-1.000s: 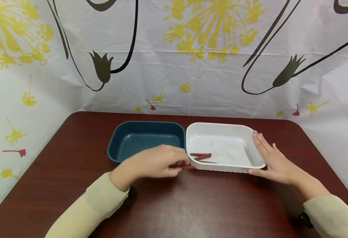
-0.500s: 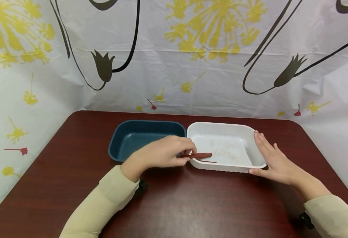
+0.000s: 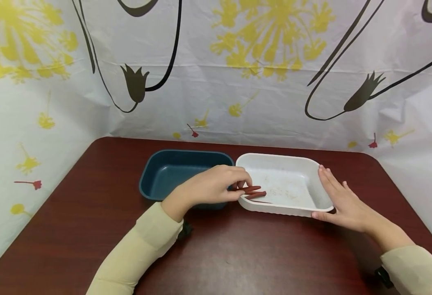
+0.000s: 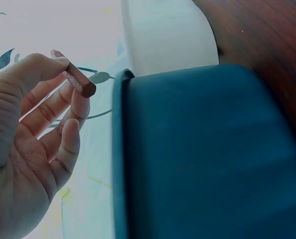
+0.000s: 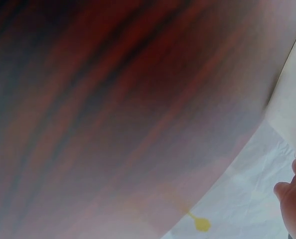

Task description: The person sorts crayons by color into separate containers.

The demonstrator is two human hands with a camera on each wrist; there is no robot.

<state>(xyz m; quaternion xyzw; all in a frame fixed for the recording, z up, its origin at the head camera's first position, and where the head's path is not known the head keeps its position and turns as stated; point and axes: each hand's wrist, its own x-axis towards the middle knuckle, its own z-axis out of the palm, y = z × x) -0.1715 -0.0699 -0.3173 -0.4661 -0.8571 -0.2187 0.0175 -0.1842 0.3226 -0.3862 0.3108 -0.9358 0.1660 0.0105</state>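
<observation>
My left hand (image 3: 214, 185) reaches over the left end of a white rectangular dish (image 3: 278, 209). Its thumb and fingertips pinch a reddish-brown cinnamon stick (image 4: 77, 78), whose blunt end shows in the left wrist view. Inside the dish, beside those fingertips, lie several similar cinnamon sticks (image 3: 257, 195); the hand partly covers them. At the dish's right end my right hand (image 3: 345, 205) rests with fingers straight along the rim and thumb against the front corner. Only a small part of the right hand (image 5: 295, 199) shows in the right wrist view.
A dark blue dish (image 3: 169, 176) stands directly left of the white one, partly behind my left forearm. Brown crumbs dot the white dish's floor. Both dishes sit on a dark red-brown table (image 3: 260, 254), backed by a patterned white sheet (image 3: 216, 82).
From in front of the white dish's left corner, my left hand has moved up and right over its rim, carrying the cinnamon stick. The right hand keeps its place on the dish.
</observation>
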